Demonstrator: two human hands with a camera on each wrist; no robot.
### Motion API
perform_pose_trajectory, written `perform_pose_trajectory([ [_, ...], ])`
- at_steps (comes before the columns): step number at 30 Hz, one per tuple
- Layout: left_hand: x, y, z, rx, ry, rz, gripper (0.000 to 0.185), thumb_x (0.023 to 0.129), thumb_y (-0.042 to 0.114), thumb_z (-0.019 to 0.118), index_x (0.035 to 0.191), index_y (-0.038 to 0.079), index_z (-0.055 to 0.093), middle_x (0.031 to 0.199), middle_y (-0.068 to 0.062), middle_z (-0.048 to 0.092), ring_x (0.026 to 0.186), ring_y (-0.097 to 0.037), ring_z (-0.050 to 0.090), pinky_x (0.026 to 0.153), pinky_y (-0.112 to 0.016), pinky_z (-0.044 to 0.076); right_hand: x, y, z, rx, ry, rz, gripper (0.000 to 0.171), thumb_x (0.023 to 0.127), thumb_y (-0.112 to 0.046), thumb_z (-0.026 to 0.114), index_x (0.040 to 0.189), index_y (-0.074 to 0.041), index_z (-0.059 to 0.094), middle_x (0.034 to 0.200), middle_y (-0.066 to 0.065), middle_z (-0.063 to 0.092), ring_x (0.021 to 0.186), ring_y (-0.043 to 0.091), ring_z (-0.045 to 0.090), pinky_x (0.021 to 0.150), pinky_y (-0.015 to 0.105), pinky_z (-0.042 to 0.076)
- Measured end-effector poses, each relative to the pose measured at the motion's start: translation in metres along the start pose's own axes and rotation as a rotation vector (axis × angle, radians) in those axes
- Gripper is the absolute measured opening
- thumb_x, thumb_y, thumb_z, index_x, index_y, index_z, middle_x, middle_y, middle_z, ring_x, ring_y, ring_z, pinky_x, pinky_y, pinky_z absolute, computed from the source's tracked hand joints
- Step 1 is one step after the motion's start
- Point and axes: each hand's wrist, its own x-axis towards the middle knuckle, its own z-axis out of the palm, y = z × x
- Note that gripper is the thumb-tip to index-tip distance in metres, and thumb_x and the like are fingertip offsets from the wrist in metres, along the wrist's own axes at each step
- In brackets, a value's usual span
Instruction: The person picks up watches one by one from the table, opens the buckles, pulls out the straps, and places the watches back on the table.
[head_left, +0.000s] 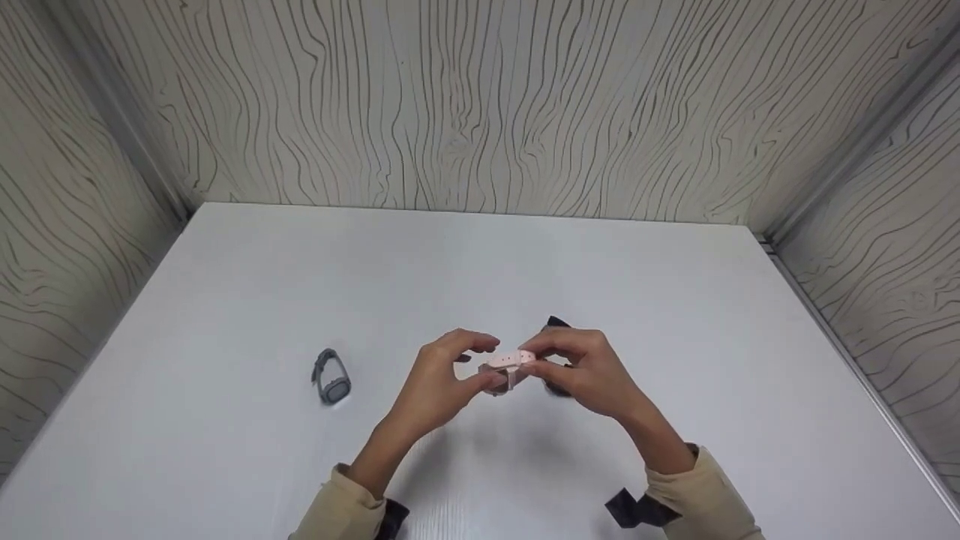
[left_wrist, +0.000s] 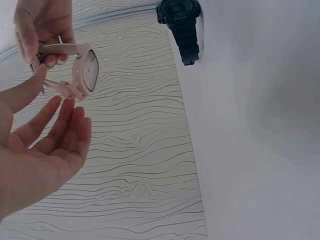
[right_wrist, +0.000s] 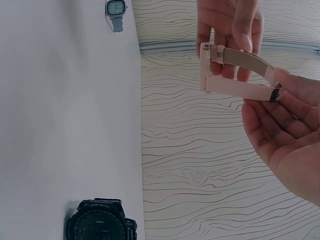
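Note:
A pale pink wristwatch point(head_left: 504, 361) is held up above the table, its strap bent into a loop. My right hand point(head_left: 589, 367) pinches the strap at the buckle end between thumb and fingers. My left hand point(head_left: 442, 379) is spread at the other side, thumb tip against the watch and index finger lifted off. In the left wrist view, the round dial point(left_wrist: 90, 72) faces away from my right hand. Through the loop in the right wrist view, the left fingers point(right_wrist: 228, 70) show behind the strap.
A grey watch point(head_left: 335, 386) with a squarish case lies on the white table point(head_left: 262, 300), left of my hands. A black sports watch point(right_wrist: 97, 222) lies on the right, partly hidden behind my right hand in the head view. Wood-patterned panels point(head_left: 450, 105) enclose the table.

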Motion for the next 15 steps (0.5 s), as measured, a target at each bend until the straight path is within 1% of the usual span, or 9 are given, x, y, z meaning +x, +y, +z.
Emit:
perform_pose_trajectory([
  [3,0.0,0.006,0.002,-0.025,0.01,0.058,0.023,0.081,0.014,0.07,0.102,0.007,0.065,0.099,-0.002,0.064,0.094,-0.015,0.058,0.08,-0.032,0.05,0.002,-0.004,0.002,0.012,-0.011,-0.006,0.016,0.079,0.011,0.063,0.093,0.004,0.066,0.083,0.01,0.064,0.073,0.017,0.059,0.064,0.028,0.052],
  [7,0.002,0.011,0.004,-0.062,0.012,0.124,0.016,0.084,0.019,0.066,0.096,0.008,0.066,0.093,0.001,0.064,0.088,-0.01,0.059,0.077,-0.027,0.05,0.006,-0.02,0.004,0.027,-0.021,-0.002,0.014,0.079,0.011,0.063,0.092,0.005,0.066,0.081,0.011,0.063,0.068,0.015,0.056,0.057,0.026,0.05],
  [9,0.003,0.012,0.004,-0.069,0.011,0.14,0.014,0.085,0.019,0.065,0.095,0.008,0.066,0.091,0.002,0.064,0.087,-0.009,0.059,0.076,-0.025,0.05,0.008,-0.026,0.004,0.035,-0.024,-0.01,0.013,0.079,0.011,0.062,0.091,0.007,0.065,0.08,0.014,0.062,0.066,0.016,0.053,0.054,0.025,0.048],
  [11,0.003,0.012,0.004,-0.066,0.009,0.15,0.013,0.085,0.015,0.065,0.095,0.007,0.066,0.091,0.001,0.065,0.086,-0.009,0.06,0.075,-0.024,0.05,0.008,-0.027,0.004,0.034,-0.024,-0.006,0.013,0.079,0.011,0.062,0.091,0.007,0.065,0.08,0.014,0.062,0.065,0.016,0.053,0.053,0.025,0.046],
  [12,0.003,0.011,0.004,-0.065,0.008,0.152,0.012,0.084,0.012,0.065,0.095,0.006,0.065,0.091,0.0,0.065,0.085,-0.01,0.06,0.075,-0.024,0.05,0.007,-0.025,0.004,0.033,-0.025,-0.004,0.013,0.079,0.011,0.062,0.091,0.007,0.065,0.08,0.014,0.062,0.065,0.016,0.052,0.052,0.024,0.046],
  [15,0.002,0.011,0.003,-0.063,0.007,0.146,0.013,0.083,0.008,0.066,0.096,0.005,0.066,0.09,-0.001,0.065,0.084,-0.01,0.06,0.075,-0.023,0.05,0.004,-0.016,0.004,0.024,-0.027,0.021,0.015,0.079,0.011,0.062,0.093,0.006,0.065,0.082,0.011,0.063,0.067,0.016,0.054,0.056,0.025,0.048],
])
